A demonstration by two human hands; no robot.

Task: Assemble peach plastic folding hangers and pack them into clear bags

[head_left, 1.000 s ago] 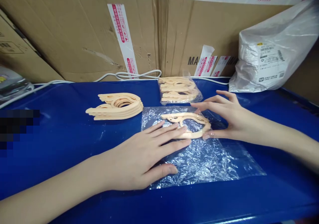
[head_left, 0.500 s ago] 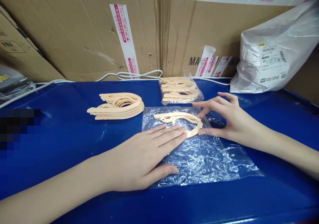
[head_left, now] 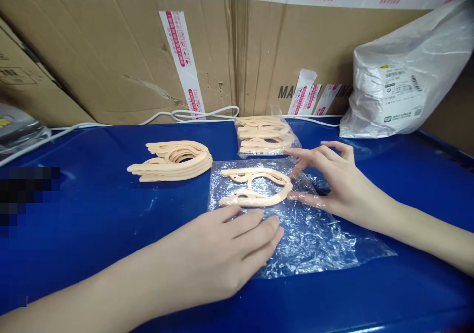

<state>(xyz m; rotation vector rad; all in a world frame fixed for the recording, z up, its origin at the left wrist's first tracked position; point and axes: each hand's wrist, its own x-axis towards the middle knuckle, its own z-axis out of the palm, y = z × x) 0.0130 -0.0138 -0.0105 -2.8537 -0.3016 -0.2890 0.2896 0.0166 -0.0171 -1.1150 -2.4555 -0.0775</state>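
Observation:
A cream folding hanger (head_left: 272,201), folded up, lies at the upper part of a clear plastic bag (head_left: 314,244); I cannot tell whether it is inside or on top. The thumb and a finger of my right hand (head_left: 336,180) close loosely around the hanger's rounded end, with the index finger stretched past it. My left hand (head_left: 237,244) is just below the hanger, over the bag, its fingers slightly apart and holding nothing. To the left is a stack of similar folded hangers (head_left: 177,167). Behind the bag sits a bagged pack of hangers (head_left: 264,135).
Large cardboard boxes (head_left: 122,51) stand along the back of the blue table (head_left: 92,224). A white cable (head_left: 159,118) runs at their foot. On the right is a white plastic parcel bag (head_left: 392,81); at the left edge lies a plastic-wrapped item (head_left: 22,130).
My left hand has drawn back off the hanger toward me, its fingers now more bent, uncovering the hanger's lower arm. The hanger and my right hand have shifted slightly left.

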